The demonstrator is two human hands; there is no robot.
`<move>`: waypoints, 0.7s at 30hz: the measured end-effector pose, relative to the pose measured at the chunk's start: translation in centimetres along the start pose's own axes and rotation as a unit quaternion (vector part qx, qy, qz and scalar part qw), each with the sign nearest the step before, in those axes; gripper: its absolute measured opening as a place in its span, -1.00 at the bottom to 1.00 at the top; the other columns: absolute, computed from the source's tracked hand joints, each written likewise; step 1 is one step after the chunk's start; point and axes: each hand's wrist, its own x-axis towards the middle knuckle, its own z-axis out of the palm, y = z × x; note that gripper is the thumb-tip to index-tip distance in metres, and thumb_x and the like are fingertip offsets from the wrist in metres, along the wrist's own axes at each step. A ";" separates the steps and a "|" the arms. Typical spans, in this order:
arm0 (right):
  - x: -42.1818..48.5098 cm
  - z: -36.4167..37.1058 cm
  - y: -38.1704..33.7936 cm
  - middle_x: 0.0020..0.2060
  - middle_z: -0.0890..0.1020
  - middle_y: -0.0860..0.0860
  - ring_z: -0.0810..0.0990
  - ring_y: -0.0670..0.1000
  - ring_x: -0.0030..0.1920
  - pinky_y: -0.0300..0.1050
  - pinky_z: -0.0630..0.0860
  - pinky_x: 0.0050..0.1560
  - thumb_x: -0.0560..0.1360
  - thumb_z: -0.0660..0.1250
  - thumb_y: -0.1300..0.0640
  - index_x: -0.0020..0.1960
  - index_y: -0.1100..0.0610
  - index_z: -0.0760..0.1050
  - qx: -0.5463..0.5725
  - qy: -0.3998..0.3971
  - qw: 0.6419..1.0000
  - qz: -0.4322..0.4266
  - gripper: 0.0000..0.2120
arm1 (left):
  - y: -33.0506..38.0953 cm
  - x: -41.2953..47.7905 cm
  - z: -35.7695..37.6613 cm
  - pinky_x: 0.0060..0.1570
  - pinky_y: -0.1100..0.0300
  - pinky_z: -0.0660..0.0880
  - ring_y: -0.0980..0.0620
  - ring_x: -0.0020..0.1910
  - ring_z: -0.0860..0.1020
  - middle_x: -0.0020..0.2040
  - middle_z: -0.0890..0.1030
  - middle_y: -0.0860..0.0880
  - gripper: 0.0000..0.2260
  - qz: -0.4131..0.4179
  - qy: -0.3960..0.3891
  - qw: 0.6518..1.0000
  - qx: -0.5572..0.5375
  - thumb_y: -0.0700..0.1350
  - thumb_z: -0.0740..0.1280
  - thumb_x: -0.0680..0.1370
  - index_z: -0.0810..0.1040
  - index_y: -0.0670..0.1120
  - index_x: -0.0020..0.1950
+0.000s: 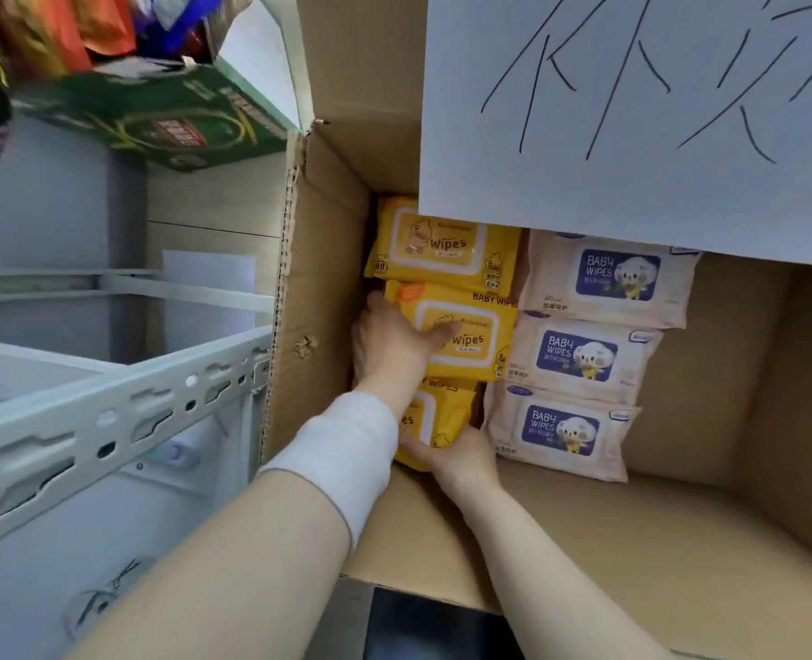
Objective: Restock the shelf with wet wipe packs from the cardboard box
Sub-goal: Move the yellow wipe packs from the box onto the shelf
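The left arm, covered at the wrist by a white sleeve [347,450], is stretched forward and down into the cardboard box [680,540]. The left hand [392,347] is set against the left edge of the middle yellow pack [470,335]. Its thumb is pressed across the printed face and its fingers are tucked between pack and box wall, so its grip is closed on that pack. The right arm is reached in from the lower right. The right hand [456,457] is cupped round the near end of the nearest yellow pack [442,412], and its grip is likewise closed on that pack.

Three yellow packs are lined up along the left wall of the box, the far yellow pack [442,245] included. Each is marked with a white-framed lid, a duck and the word "Wipes". Touching them on the right, three pale packs [599,278] with blue "BABY WIPES" labels are laid in an overlapping row. The far end of both rows is hidden under a white sheet [632,111] scrawled with black strokes. A grey metal shelf [109,412] is seen just left of the box, with a green carton [156,121] higher up
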 end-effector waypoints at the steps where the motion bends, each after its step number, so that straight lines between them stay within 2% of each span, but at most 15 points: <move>1: -0.2 -0.2 -0.1 0.08 0.65 0.06 0.60 0.08 0.10 -0.10 0.50 0.11 0.32 0.52 0.01 0.11 0.11 0.57 0.027 -0.017 1.000 -0.004 -0.59 | 0.2 0.0 -0.2 -0.01 0.11 0.41 -0.16 0.21 0.50 0.20 0.54 -0.12 -0.30 0.010 -0.022 1.000 0.007 0.22 0.48 0.27 0.38 -0.13 0.25; 3: -0.8 -1.1 -0.3 0.03 0.65 0.02 0.61 0.03 0.04 -0.15 0.49 0.06 0.33 0.52 0.04 0.09 0.08 0.58 0.056 -0.035 0.998 -0.014 -0.64 | 0.6 -0.1 -1.0 -0.02 0.17 0.43 -0.13 0.17 0.53 0.16 0.58 -0.09 -0.39 0.031 -0.060 0.998 0.018 0.22 0.46 0.30 0.47 -0.09 0.20; 6: -2.3 -3.5 -0.3 0.01 0.62 -0.02 0.59 -0.01 0.01 -0.15 0.52 0.03 0.36 0.49 0.05 0.13 0.03 0.53 0.059 -0.054 0.996 -0.032 -0.64 | 0.8 -1.2 -2.7 0.15 0.13 0.44 -0.11 0.15 0.54 0.11 0.62 -0.09 -0.52 0.089 -0.070 0.993 -0.020 0.10 0.51 0.31 0.53 -0.12 0.11; 9: -5.5 -7.8 0.2 0.03 0.63 -0.02 0.62 -0.03 -0.02 -0.19 0.58 -0.12 0.40 0.44 0.06 0.08 -0.04 0.49 0.047 -0.074 0.994 -0.070 -0.73 | 0.3 -3.7 -5.3 0.19 0.11 0.45 -0.07 0.16 0.55 0.14 0.61 -0.09 -0.53 0.095 -0.069 0.987 -0.114 -0.02 0.52 0.34 0.51 -0.15 0.18; 11: -8.6 -11.1 0.7 0.07 0.65 -0.01 0.64 -0.02 0.01 -0.08 0.62 -0.05 0.42 0.42 0.06 0.10 -0.05 0.49 0.025 -0.078 0.992 -0.091 -0.73 | -0.3 -6.2 -7.2 0.22 0.02 0.45 -0.07 0.17 0.54 0.17 0.60 -0.09 -0.51 0.082 -0.054 0.982 -0.161 -0.03 0.50 0.37 0.47 -0.14 0.23; 13: -12.2 -14.5 1.1 0.06 0.65 -0.02 0.64 0.00 0.03 0.02 0.62 0.01 0.41 0.42 0.04 0.09 -0.07 0.49 0.004 -0.069 0.991 -0.112 -0.73 | -0.9 -9.4 -9.3 0.19 0.08 0.45 -0.04 0.15 0.53 0.19 0.57 -0.08 -0.50 0.076 -0.029 0.976 -0.200 -0.05 0.49 0.38 0.44 -0.14 0.25; 16: -18.3 -18.8 1.7 0.05 0.64 -0.01 0.63 0.03 0.05 0.05 0.62 0.00 0.40 0.41 0.03 0.08 -0.08 0.45 -0.029 -0.043 0.986 -0.158 -0.72 | -1.9 -16.1 -12.5 0.13 0.15 0.42 -0.04 0.16 0.52 0.20 0.56 -0.08 -0.48 0.092 -0.007 0.969 -0.227 -0.02 0.47 0.40 0.41 -0.13 0.28; 18: -22.3 -20.9 2.1 0.05 0.64 0.01 0.64 0.04 0.04 0.00 0.62 -0.03 0.37 0.41 0.00 0.04 -0.08 0.46 -0.030 -0.047 0.980 -0.193 -0.73 | -2.9 -21.4 -14.4 0.14 0.17 0.40 -0.02 0.16 0.50 0.17 0.55 -0.05 -0.50 0.125 0.017 0.965 -0.229 0.03 0.44 0.42 0.41 -0.12 0.28; 21: -28.1 -22.5 3.1 -0.01 0.66 -0.04 0.68 -0.09 -0.09 -0.21 0.62 -0.23 0.32 0.39 -0.02 0.01 -0.06 0.48 -0.062 -0.075 0.961 -0.258 -0.73 | -5.3 -30.4 -16.6 0.10 0.19 0.37 0.03 0.09 0.48 0.13 0.54 -0.05 -0.55 0.161 0.081 0.952 -0.247 0.08 0.39 0.44 0.41 -0.06 0.27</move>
